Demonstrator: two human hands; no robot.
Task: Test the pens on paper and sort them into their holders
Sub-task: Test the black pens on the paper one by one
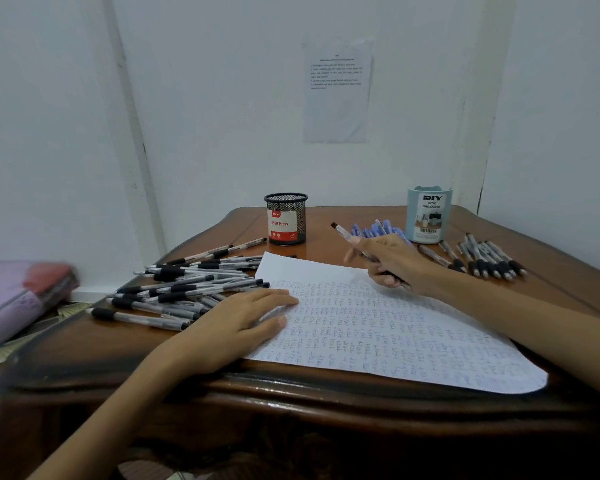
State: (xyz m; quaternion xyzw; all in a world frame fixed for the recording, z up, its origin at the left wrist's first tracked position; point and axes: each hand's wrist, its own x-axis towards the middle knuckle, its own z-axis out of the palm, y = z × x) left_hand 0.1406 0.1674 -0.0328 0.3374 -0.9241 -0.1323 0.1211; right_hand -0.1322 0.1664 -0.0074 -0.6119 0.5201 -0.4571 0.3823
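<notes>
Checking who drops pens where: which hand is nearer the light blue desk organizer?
Right. The right hand, gripping a pen, hovers just in front and left of the desk organizer. The left hand lies flat on the left edge of the paper, far from it.

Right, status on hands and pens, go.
Left hand flat on paper edge. Right hand grips one pen. Nothing blocks mesh holder.
</notes>
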